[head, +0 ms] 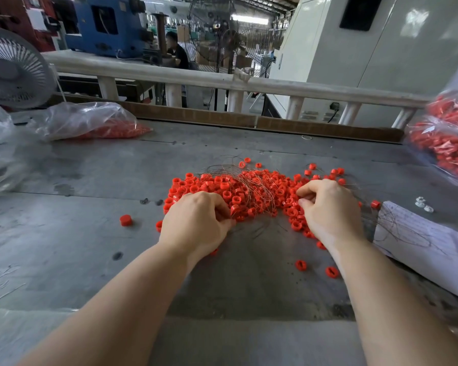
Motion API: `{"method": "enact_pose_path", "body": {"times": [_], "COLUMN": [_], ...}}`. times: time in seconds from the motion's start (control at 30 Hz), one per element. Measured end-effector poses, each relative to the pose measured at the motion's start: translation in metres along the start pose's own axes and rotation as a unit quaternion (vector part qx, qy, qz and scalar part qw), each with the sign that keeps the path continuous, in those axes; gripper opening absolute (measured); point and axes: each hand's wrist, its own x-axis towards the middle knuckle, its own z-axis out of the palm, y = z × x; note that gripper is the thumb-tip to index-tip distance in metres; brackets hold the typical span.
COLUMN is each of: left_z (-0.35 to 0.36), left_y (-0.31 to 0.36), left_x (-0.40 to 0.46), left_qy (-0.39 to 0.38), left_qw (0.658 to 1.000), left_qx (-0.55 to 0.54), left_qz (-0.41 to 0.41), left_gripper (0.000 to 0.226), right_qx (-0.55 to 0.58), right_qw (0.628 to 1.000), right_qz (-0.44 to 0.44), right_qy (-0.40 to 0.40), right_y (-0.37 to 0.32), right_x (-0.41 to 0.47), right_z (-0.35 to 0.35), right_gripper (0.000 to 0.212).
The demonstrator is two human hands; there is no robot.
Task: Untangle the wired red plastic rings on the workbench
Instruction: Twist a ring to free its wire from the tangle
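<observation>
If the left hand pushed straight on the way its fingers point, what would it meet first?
The left hand points up and right into the ring pile. Its fingertips seem already among the rings and wires, so it would likely just plough deeper into that tangle; depth is unclear.

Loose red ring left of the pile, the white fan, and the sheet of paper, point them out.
Loose red ring (pixel 125 220): head view, on its top face.
White fan (pixel 9 72): head view, on its hub.
Sheet of paper (pixel 421 249): head view, on bare paper.
</observation>
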Motion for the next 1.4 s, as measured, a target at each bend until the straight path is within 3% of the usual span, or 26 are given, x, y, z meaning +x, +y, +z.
{"method": "enact_pose_path", "body": {"times": [0.23,0.53,0.7,0.87,1.13,1.3,1.4], "left_z": [0.004,0.007,0.007,0.007,0.003,0.001,-0.002], "left_y": [-0.003,-0.005,-0.006,-0.004,0.001,0.005,0.009], "left_x": [0.001,0.003,0.003,0.002,0.003,0.004,0.004], "left_qy": [0.000,-0.001,-0.004,0.014,0.078,0.051,0.007], "left_qw": [0.998,0.998,0.998,0.998,0.988,0.975,0.935], "left_qx": [-0.007,0.027,0.028,-0.005,-0.114,-0.214,-0.354], "left_qz": [0.057,0.059,0.056,0.064,0.072,0.023,-0.031], "left_gripper": [0.024,0.027,0.020,0.015,0.012,0.010,0.015], "right_qx": [-0.030,0.076,0.031,-0.036,0.108,0.128,0.165], "right_qw": [0.999,0.993,0.991,0.984,0.989,0.988,0.980], "right_qz": [-0.001,-0.075,-0.093,-0.095,-0.075,-0.083,-0.103], "right_qy": [-0.030,-0.050,-0.093,-0.146,-0.073,0.010,0.038], "right_y": [-0.004,-0.024,-0.027,-0.027,-0.028,-0.027,-0.028], "right_x": [-0.003,-0.010,-0.012,-0.012,-0.010,-0.008,-0.007], "right_z": [-0.001,0.003,-0.001,-0.001,-0.004,-0.002,-0.005], "right_gripper": [0.013,0.009,0.017,0.009,0.006,0.007,0.007]}}
